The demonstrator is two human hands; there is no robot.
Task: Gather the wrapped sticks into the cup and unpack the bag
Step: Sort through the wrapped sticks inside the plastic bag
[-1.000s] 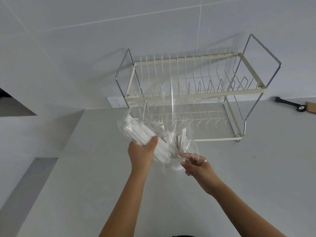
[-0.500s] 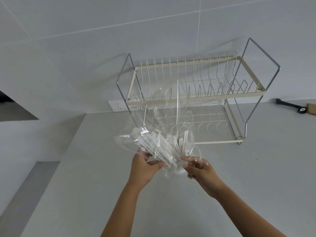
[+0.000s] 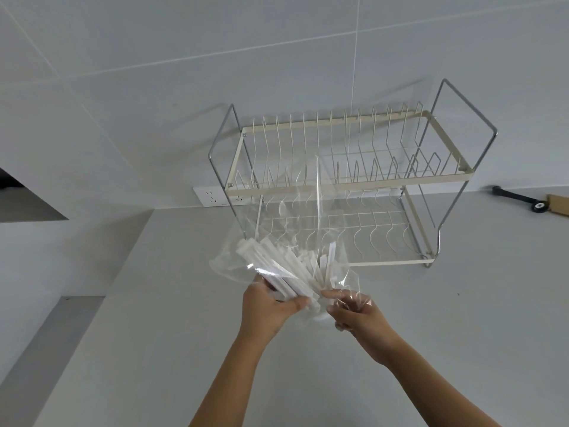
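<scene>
Item: left hand (image 3: 267, 306). Closed around the near ends of a bundle of wrapped sticks (image 3: 278, 268), thumb lying across the underside, fingers curled behind and mostly hidden by the bundle. The grip took in both the sticks and the film of the bag around them.

Item: right hand (image 3: 354, 309). Fingers bunched in a pinch on the clear plastic bag (image 3: 311, 217) at its lower right side; film was draped over the knuckles. Thumb and forefinger tips pointed toward the left hand, the two hands near each other but apart.

Item: wrapped sticks. White paper sleeves, many, fanned upward and away from the left hand, the far ends splayed. All appeared to lie inside the bag, held above the counter (image 3: 154, 334). A few shorter ends stood nearer the right hand.

Item: clear plastic bag. Transparent, crumpled, its upper part rising in front of the rack; a bright crease ran up its middle. Exact mouth position could not be told.

Item: cup. Could not be made out with certainty; a pale rounded shape showed between the hands, beneath the film.

Item: dish rack (image 3: 341, 183). Two-tier, cream wire with chrome side frames, standing on the counter against the tiled wall (image 3: 154, 87).

Item: wall socket (image 3: 212, 197). White, just left of the rack.

Item: black-handled tool (image 3: 517, 198). At far right on the counter.
</scene>
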